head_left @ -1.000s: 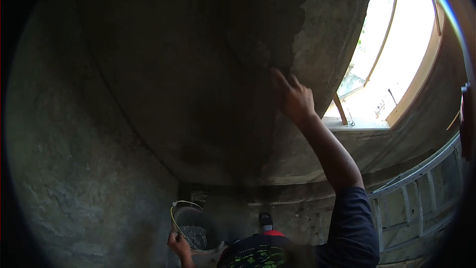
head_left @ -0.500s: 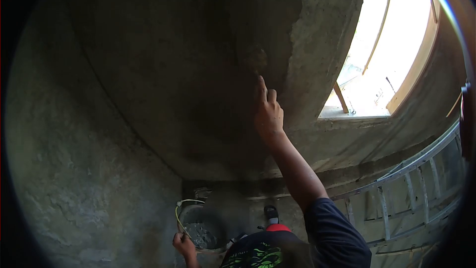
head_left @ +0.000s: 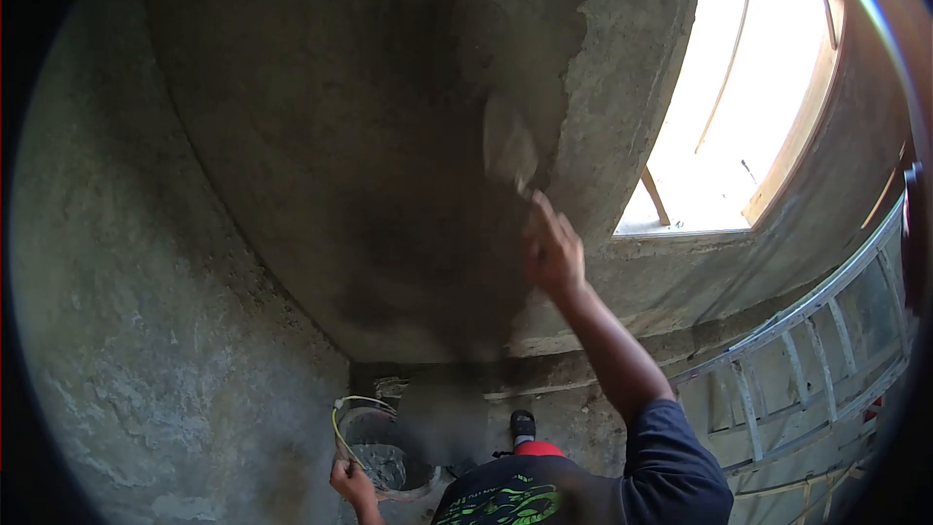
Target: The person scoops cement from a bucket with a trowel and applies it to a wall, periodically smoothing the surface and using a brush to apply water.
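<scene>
My right hand (head_left: 557,251) is raised at the wall, its fingers closed on the handle of a trowel (head_left: 507,144). The pale blade lies against or close to the dark wet plaster (head_left: 418,185); whether it touches is unclear. Low in the view, my left hand (head_left: 352,478) grips the handle (head_left: 339,428) of a round bucket (head_left: 428,491). Grey wet mortar (head_left: 381,465) shows inside the bucket.
A bright window opening (head_left: 729,107) with a wooden frame is at the upper right. A metal ladder (head_left: 787,355) lies along the right side. My shod foot (head_left: 523,424) stands on the floor near the bucket.
My right hand has shifted right and down, and the trowel blade now shows more clearly. My left hand has moved slightly left with the bucket handle. The whole view has shifted a little.
</scene>
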{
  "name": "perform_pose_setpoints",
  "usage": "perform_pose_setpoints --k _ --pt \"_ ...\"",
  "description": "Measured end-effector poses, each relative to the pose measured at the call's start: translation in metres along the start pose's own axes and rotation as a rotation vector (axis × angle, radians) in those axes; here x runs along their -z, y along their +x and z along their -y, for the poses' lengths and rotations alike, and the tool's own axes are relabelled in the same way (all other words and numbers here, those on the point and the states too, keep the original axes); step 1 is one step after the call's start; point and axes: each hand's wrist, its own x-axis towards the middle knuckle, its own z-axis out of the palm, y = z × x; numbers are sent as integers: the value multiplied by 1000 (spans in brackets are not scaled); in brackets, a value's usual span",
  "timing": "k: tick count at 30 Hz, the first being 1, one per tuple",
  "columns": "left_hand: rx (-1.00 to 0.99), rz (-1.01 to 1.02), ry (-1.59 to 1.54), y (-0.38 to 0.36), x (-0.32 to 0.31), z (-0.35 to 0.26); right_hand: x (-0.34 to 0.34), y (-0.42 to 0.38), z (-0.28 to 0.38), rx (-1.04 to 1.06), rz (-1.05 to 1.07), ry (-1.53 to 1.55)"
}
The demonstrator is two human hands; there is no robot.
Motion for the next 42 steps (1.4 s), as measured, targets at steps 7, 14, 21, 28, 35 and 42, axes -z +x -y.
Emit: perform_pose_setpoints --k 7,14,21,28,35,42 --pt "-39 -21 46 -3 -7 10 15 101 -1 -23 3 -232" --pt "56 21 -18 -16 -8 15 -34 -17 -32 -2 325 -344" --pt "-23 -19 -78 -24 -17 22 -15 21 13 5 -6 -150" --pt "-25 1 -59 -24 -19 15 -46 73 0 -124 -12 -266" --pt "5 -26 -75 -25 -10 13 -79 -89 -37 -257 344 -156" --pt "-57 -50 -78 -30 1 5 -38 -302 -45 -459 723 220"
